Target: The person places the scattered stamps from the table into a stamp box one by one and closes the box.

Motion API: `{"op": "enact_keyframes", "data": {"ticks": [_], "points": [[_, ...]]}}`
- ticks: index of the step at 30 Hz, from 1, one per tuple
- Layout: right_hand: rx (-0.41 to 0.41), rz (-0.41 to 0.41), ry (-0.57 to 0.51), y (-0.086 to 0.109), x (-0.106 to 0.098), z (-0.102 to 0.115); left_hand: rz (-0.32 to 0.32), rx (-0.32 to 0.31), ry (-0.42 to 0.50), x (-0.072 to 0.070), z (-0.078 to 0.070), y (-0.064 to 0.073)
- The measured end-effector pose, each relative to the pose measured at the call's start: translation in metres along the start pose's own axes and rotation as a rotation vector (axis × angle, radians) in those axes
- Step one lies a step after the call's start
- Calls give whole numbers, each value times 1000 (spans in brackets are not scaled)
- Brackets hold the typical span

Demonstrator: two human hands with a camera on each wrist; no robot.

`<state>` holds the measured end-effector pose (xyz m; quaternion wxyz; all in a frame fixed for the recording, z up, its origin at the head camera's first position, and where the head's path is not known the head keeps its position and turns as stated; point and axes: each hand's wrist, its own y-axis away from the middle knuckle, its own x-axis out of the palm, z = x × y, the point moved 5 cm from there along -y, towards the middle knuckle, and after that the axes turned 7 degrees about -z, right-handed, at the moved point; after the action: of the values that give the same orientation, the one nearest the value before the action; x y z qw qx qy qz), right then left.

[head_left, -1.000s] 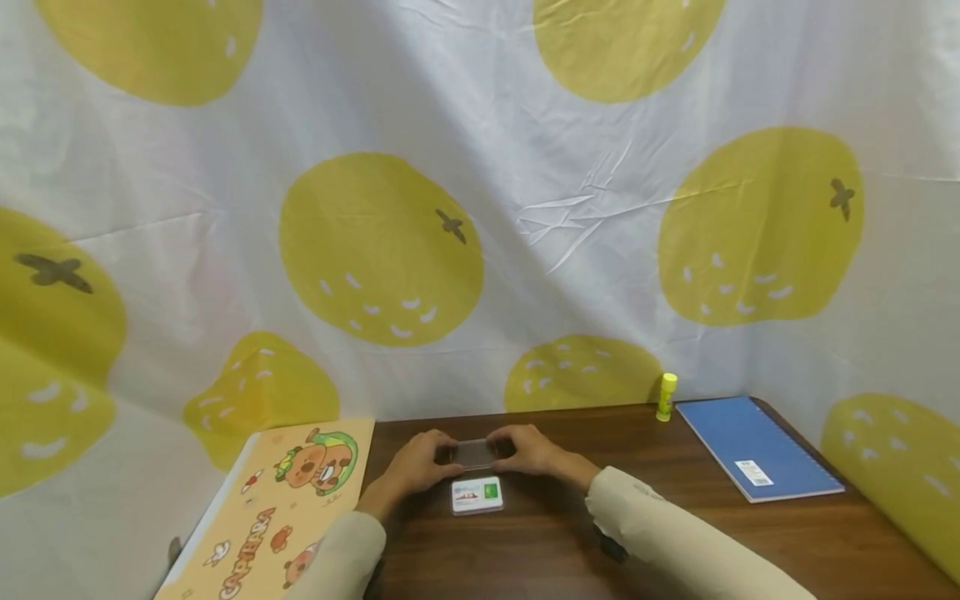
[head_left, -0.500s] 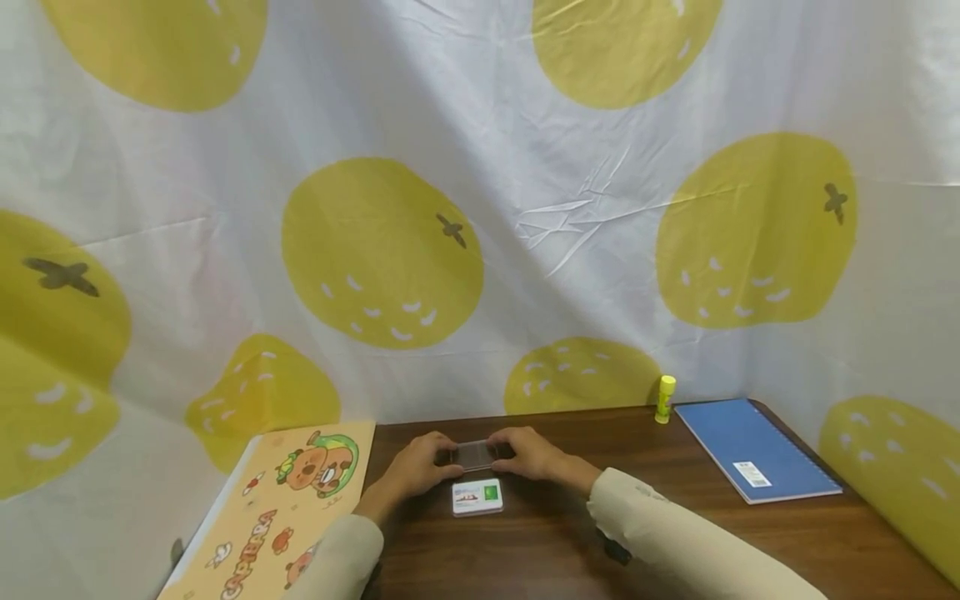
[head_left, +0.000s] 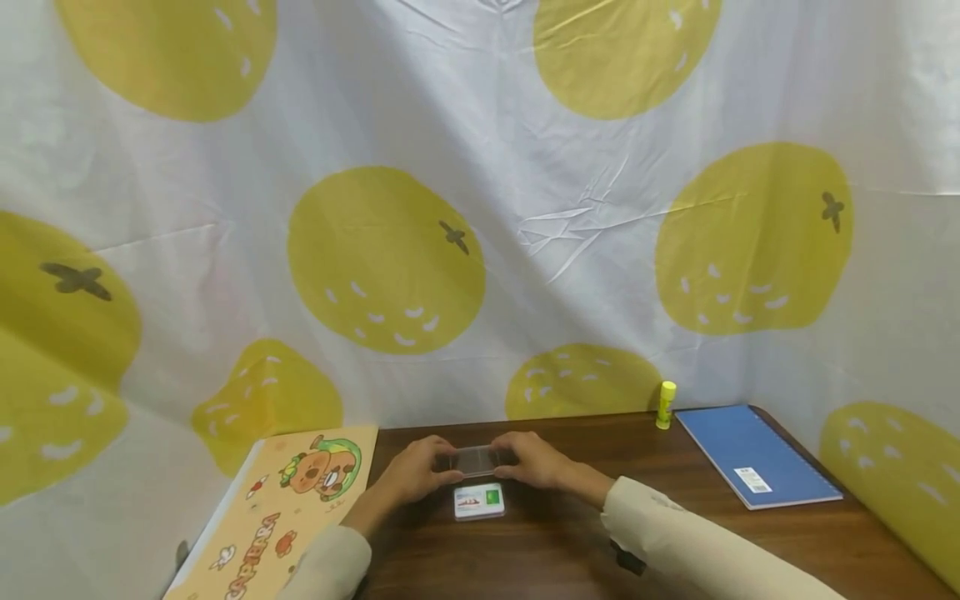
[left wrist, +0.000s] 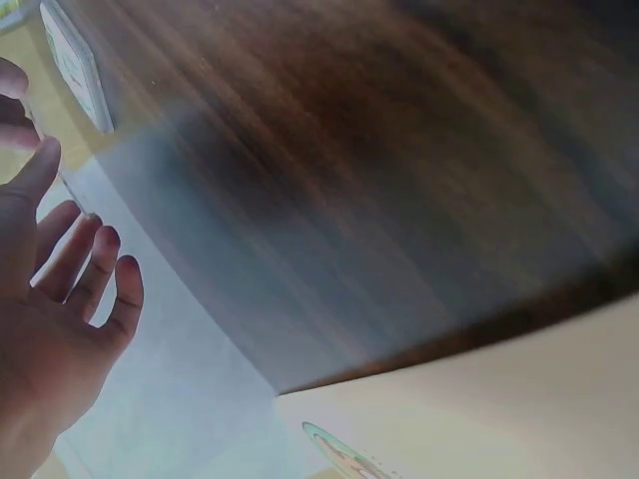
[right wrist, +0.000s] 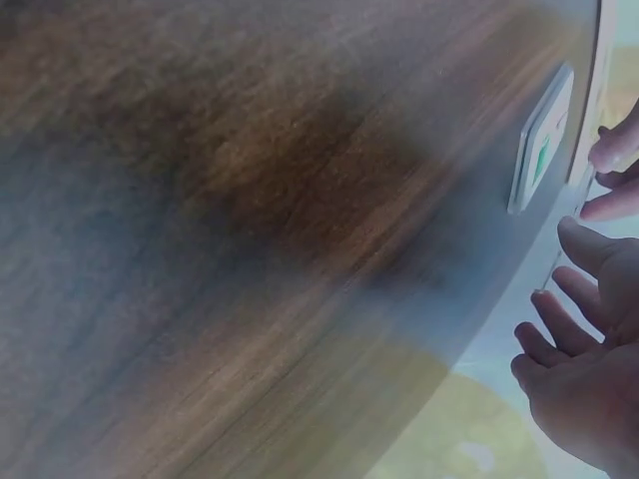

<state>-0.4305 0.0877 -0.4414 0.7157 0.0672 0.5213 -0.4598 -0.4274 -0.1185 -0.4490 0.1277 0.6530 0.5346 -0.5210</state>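
A clear, flat plastic lid [head_left: 475, 461] spans the gap between both hands in the head view. My left hand [head_left: 415, 472] pinches its left end between thumb and fingers, and my right hand [head_left: 534, 461] pinches the right end in the same way. Just nearer to me, a small flat box [head_left: 478, 502] with a white, red and green printed face lies on the table. The left wrist view shows the lid edge-on at the left hand's [left wrist: 60, 319] fingertips. In the right wrist view the box [right wrist: 544, 140] lies beyond the right thumb.
On the left, a tan capybara folder [head_left: 300, 500] covers part of the dark wooden table [head_left: 570, 550]. A yellow-green glue stick [head_left: 665, 405] stands upright at the back right, beside a blue notebook [head_left: 757, 454]. A fruit-patterned curtain [head_left: 570, 275] hangs behind the table.
The head view has tilted up a little, so everything sits slightly lower in it. Both hands keep hold of the lid in nearly the same place over the table.
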Motion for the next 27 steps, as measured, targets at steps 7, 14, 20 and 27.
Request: {"op": "enact_keyframes", "data": {"ticks": [7, 14, 20, 27], "points": [[-62, -9, 19, 8, -3, 8, 3, 15, -10, -4, -5, 8], [-65, 0, 31, 19, 2, 12, 26, 22, -13, -4, -9, 18], [-46, 20, -8, 30, 8, 14, 44, 40, -5, 2, -8, 24], [-25, 32, -11, 37, 11, 15, 64, 49, 1, 7, -9, 29]]}}
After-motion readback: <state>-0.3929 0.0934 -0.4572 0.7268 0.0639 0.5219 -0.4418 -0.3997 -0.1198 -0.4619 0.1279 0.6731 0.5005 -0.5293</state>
